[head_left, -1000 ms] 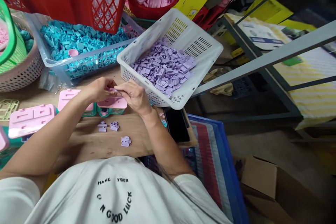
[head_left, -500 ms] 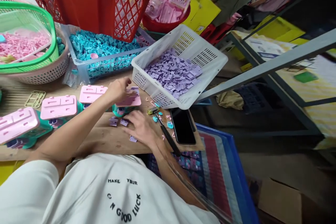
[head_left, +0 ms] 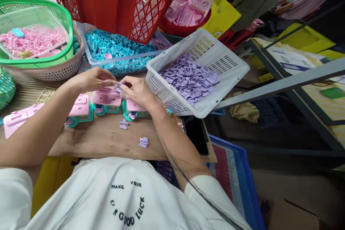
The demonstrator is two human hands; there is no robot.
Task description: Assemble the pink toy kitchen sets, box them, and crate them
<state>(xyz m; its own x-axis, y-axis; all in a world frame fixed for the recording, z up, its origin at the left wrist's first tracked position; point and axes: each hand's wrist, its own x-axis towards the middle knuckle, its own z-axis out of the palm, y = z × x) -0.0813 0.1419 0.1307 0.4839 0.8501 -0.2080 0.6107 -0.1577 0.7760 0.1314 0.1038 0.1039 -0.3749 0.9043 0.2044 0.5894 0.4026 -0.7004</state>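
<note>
Several pink-topped teal plastic toy boxes [head_left: 107, 97] stand in a row along the board. Over them my two hands meet at a small purple plastic piece [head_left: 118, 87]. My right hand [head_left: 138, 90] pinches this piece between thumb and fingers. From the other side my left hand [head_left: 98, 79] has its fingertips closed at the same piece, partly hiding it. Below the right hand sits the rightmost toy box [head_left: 134, 107]. Loose purple pieces [head_left: 124, 124] lie on the board in front of the boxes, and a second small cluster of purple pieces [head_left: 143, 142] is nearer my body.
A white basket [head_left: 198, 109] of purple pieces leans right of my hands. Behind are a clear bin [head_left: 121, 59] of blue parts, a red basket [head_left: 107, 3] and a green basket [head_left: 69, 36]. A phone [head_left: 196, 134] lies by the board's right edge. A metal bar [head_left: 283, 82] slants across the right.
My left hand has moved left, away from the rightmost toy box. My right hand has risen from the loose purple pieces on the board and now holds one at the left fingertips. The view has shifted left.
</note>
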